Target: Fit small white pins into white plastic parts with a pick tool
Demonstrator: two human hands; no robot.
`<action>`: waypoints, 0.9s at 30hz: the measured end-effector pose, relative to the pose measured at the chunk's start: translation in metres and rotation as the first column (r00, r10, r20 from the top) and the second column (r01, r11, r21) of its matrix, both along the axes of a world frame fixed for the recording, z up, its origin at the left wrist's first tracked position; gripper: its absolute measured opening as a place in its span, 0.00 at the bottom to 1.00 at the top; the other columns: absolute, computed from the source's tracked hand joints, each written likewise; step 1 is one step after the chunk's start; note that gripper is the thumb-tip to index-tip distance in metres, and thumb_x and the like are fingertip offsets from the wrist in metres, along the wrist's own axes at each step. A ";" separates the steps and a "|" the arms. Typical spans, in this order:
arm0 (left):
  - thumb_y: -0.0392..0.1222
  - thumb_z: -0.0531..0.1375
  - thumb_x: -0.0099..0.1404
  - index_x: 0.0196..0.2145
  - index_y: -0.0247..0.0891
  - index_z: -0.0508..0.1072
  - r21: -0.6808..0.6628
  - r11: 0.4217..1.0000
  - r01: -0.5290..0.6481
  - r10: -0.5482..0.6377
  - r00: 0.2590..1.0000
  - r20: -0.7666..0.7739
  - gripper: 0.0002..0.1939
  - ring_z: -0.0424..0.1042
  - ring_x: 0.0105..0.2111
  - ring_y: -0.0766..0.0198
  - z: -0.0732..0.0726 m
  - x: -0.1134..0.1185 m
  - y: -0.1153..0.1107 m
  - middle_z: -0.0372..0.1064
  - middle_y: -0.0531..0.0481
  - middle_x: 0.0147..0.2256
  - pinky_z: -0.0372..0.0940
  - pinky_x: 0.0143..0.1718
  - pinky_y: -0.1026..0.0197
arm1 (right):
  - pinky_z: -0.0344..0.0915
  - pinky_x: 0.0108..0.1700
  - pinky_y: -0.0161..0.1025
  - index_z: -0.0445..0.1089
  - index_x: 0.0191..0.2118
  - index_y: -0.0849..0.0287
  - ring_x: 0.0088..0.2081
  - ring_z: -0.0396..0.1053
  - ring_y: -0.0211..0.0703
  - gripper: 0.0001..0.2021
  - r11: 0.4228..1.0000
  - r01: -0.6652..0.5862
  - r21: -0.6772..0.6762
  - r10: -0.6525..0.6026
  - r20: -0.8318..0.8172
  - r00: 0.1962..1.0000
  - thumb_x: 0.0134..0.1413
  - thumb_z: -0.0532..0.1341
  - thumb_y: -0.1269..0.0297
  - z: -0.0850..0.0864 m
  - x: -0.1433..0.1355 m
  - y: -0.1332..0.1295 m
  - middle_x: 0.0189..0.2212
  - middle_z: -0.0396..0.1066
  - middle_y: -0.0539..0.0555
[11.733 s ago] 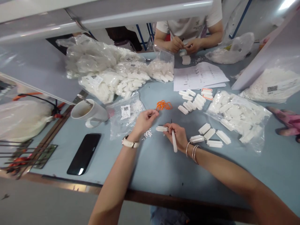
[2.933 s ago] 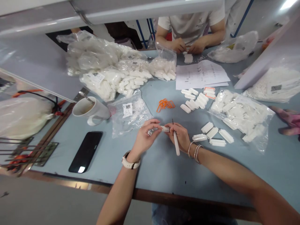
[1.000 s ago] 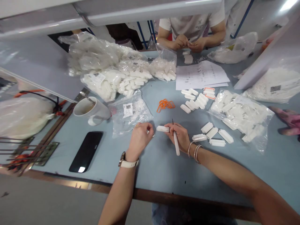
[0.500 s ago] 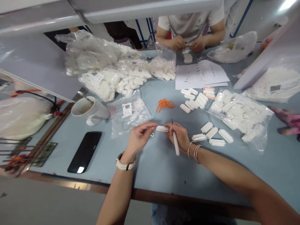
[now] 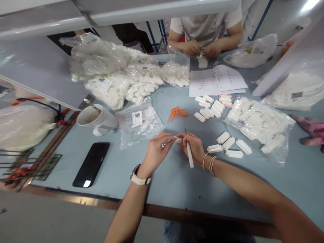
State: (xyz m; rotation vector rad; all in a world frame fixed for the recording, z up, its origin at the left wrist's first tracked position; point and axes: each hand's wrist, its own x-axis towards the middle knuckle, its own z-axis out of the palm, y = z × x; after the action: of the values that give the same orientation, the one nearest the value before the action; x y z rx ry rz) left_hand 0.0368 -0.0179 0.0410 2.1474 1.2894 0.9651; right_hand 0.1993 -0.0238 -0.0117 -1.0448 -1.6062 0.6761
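My right hand holds a thin white-handled tool with a dark tip pointing up, and its fingertips also grip a small white plastic piece. From the left, the thumb and forefinger of my left hand pinch at the same piece, covering its left end. Beyond my hands lies a small pile of orange frames. Several white pieces rest to the right of my right hand, and another group sits farther back.
A white mug with a spoon and a black phone are at left. Plastic bags of white parts fill the back left; another bag is at right. Papers lie before a person's hands across the table.
My left hand has moved right, and its fingers now cover more of the white piece. My right hand is nearly still. The other person's hands have shifted slightly.
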 end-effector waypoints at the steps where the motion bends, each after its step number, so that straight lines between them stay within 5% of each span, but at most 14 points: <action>1: 0.42 0.56 0.65 0.34 0.41 0.76 0.004 1.000 -0.002 0.002 1.000 0.004 0.08 0.72 0.34 0.60 0.000 0.000 0.000 0.75 0.47 0.32 0.68 0.39 0.56 | 0.70 0.37 0.36 0.58 0.22 0.54 0.35 0.73 0.41 0.11 1.000 -0.003 0.001 0.003 0.002 1.000 0.50 0.59 0.72 0.000 0.000 0.000 0.33 0.76 0.52; 17: 0.50 0.61 0.62 0.30 0.44 0.79 -0.043 0.998 -0.040 0.040 0.999 0.000 0.10 0.68 0.36 0.59 -0.008 0.006 0.001 0.69 0.48 0.31 0.66 0.41 0.55 | 0.70 0.38 0.37 0.60 0.22 0.54 0.36 0.73 0.42 0.10 1.000 -0.018 0.021 0.017 0.006 1.000 0.49 0.59 0.72 -0.001 0.001 0.001 0.32 0.76 0.51; 27: 0.40 0.64 0.58 0.28 0.44 0.79 -0.054 0.995 -0.083 0.083 0.996 0.010 0.02 0.68 0.36 0.60 -0.014 0.008 0.001 0.70 0.49 0.31 0.66 0.40 0.56 | 0.70 0.40 0.37 0.60 0.22 0.54 0.38 0.73 0.41 0.11 0.997 -0.021 0.076 0.017 0.045 0.999 0.50 0.57 0.75 -0.001 0.000 0.000 0.32 0.76 0.50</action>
State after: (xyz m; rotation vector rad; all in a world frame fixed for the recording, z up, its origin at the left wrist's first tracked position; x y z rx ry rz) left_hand 0.0445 -0.0169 0.0270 2.0588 1.3923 0.9640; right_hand 0.1996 -0.0235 -0.0124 -0.9962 -1.6691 0.6034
